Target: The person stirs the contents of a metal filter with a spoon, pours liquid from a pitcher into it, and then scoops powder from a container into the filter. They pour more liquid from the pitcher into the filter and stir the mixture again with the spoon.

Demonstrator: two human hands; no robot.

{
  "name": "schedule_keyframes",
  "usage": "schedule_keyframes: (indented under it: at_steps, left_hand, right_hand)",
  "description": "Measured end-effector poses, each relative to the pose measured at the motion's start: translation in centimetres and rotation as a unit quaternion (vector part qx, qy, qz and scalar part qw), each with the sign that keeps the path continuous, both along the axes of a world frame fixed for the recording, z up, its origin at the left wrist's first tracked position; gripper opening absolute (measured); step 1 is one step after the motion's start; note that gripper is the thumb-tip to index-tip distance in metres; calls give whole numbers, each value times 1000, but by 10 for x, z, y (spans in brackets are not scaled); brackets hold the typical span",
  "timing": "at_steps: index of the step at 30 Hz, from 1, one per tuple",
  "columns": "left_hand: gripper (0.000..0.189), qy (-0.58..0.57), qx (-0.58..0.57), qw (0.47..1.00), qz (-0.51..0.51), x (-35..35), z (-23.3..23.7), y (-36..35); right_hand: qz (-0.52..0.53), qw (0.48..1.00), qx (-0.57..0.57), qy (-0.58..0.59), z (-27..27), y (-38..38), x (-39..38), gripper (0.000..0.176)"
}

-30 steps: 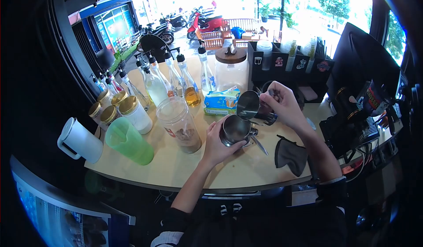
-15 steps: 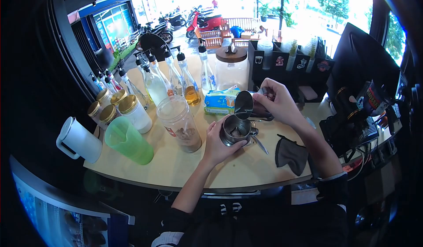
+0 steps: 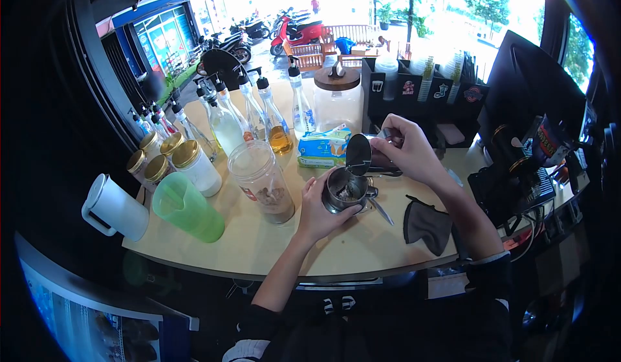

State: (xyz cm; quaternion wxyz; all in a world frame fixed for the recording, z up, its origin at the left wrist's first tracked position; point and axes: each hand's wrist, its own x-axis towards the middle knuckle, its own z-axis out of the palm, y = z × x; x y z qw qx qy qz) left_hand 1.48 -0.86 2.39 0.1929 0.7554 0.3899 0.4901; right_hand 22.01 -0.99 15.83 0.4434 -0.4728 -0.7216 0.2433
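My left hand (image 3: 319,211) is wrapped round a small metal cup (image 3: 346,187) at the middle of the table, and some brownish matter shows inside it. Above the cup, my right hand (image 3: 407,147) grips a dark metal pitcher (image 3: 358,155), tilted with its mouth over the cup. Whether liquid is flowing is hard to tell. A spoon handle (image 3: 382,213) sticks out beside the cup. Left of my left hand stands a clear open jar (image 3: 275,200) with brown powder. A blue and green packet (image 3: 323,149) lies behind the cup.
A green jug (image 3: 189,208), a white pitcher (image 3: 115,208) and several gold-lidded jars (image 3: 197,168) stand at the left. Pump bottles (image 3: 279,129) and a wood-lidded jar (image 3: 338,106) are behind. A dark cloth (image 3: 427,227) lies right, near a black cup holder (image 3: 414,100).
The camera view has shifted slightly. Both hands keep nearly the same pose, with the pitcher still tilted over the cup.
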Motion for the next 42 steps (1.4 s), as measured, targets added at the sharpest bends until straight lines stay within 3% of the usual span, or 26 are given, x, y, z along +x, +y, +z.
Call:
schedule_keyframes:
  at_steps: [2, 6, 18, 42]
  left_hand:
    - [86, -2, 3, 1000, -3, 0, 0, 0]
    - [87, -1, 7, 1000, 0, 1, -1, 0]
    - [87, 2, 1, 1000, -17, 1, -5, 2]
    - [82, 32, 74, 996, 47, 7, -4, 0]
  right_hand:
    - [3, 1000, 3, 7, 3, -2, 0, 19]
    - [-5, 999, 24, -38, 0, 2, 3, 19]
    - [4, 1000, 8, -8, 4, -1, -4, 20]
    - [27, 998, -7, 48, 3, -11, -9, 26]
